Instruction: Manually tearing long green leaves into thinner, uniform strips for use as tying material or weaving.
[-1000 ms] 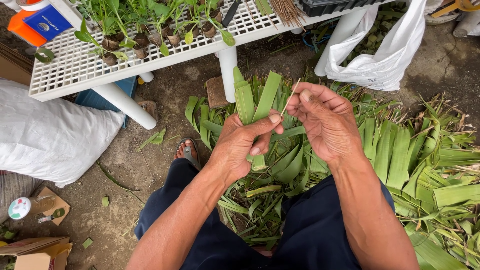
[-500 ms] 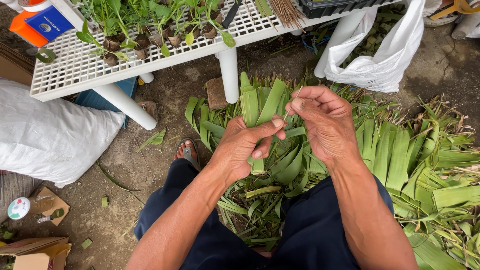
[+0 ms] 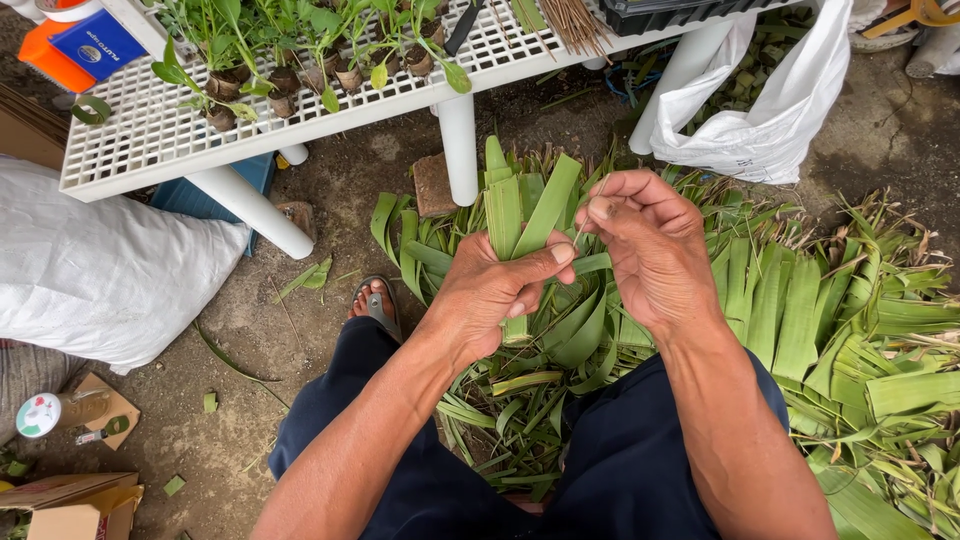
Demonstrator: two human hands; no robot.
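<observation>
Two green leaf strips point(image 3: 525, 210) are gripped upright in the left hand point(image 3: 495, 290), above the leaf pile point(image 3: 800, 320). A thin sliver point(image 3: 583, 225) is pinched by the right hand point(image 3: 650, 250), w/ strips raised slightly vs. a sec ago: folding appears underway.

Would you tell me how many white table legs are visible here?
3: one leg left, slanting under the white grid table; one leg centre, behind the leaves; one leg right, beside the white bag. Others may be hidden.
</observation>
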